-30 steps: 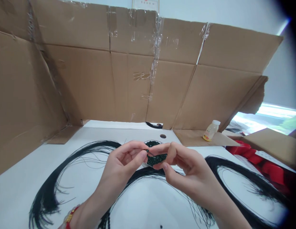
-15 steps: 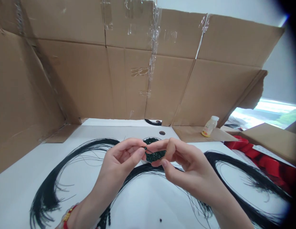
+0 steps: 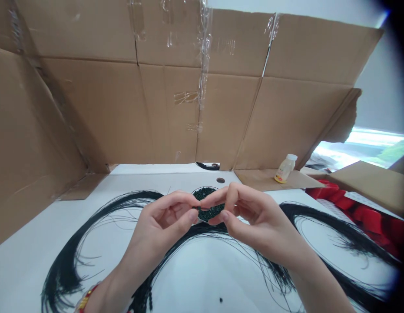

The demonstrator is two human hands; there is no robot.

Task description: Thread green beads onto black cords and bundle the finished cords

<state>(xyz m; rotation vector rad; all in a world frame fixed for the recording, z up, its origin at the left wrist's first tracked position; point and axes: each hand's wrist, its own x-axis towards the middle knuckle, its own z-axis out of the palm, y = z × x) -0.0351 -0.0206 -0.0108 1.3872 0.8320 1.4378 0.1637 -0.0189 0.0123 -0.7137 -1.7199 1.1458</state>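
Over the table, my left hand (image 3: 163,224) pinches a small dark bead (image 3: 197,208) between thumb and index finger. Facing it, my right hand (image 3: 254,221) has thumb and fingers closed on a thin dark cord (image 3: 205,209), whose end runs to the bead. The index fingertips almost meet. Whether the cord passes through the bead is too small to tell. Just behind the fingers sits a round dish full of dark green beads (image 3: 204,191), partly hidden by the hands. A curved bundle of black cords (image 3: 189,231) lies below the hands.
More black cord bundles lie at the left (image 3: 63,261) and right (image 3: 332,217). One loose bead (image 3: 221,300) is near the front. Cardboard walls (image 3: 163,113) rise behind and left. A small bottle (image 3: 286,168) stands back right, near a box with red items (image 3: 368,217).
The bead and cord between my fingers have shifted slightly, and the cord now lies more level. Both hands stay close together. The whole view has tilted a little.
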